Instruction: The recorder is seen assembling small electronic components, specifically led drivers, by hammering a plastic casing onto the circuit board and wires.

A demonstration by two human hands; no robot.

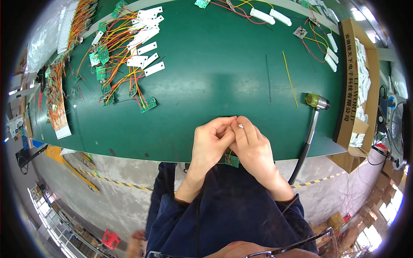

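Above the near edge of the table, my left hand (pixel 210 142) and my right hand (pixel 254 148) meet, with their fingertips pinched together. A bit of a small white piece (pixel 240 126) shows between the fingers of my right hand; most of it is covered. What the left fingertips grip is hidden. A green circuit board (pixel 232 161) hangs below the hands at the table edge, with a short yellow wire running up toward them. Right of my hands lies a hammer (pixel 310 129) with a yellowish head and a black handle, its grip reaching past the table edge.
At left on the green table (pixel 193 77) lie wired circuit boards with white flat cases (pixel 155 69). A yellow wire (pixel 290 79) and a dark wire (pixel 268 77) lie right of centre. More wired white cases (pixel 262 16) are at the far right, beside a cardboard box (pixel 347 86) of white parts.
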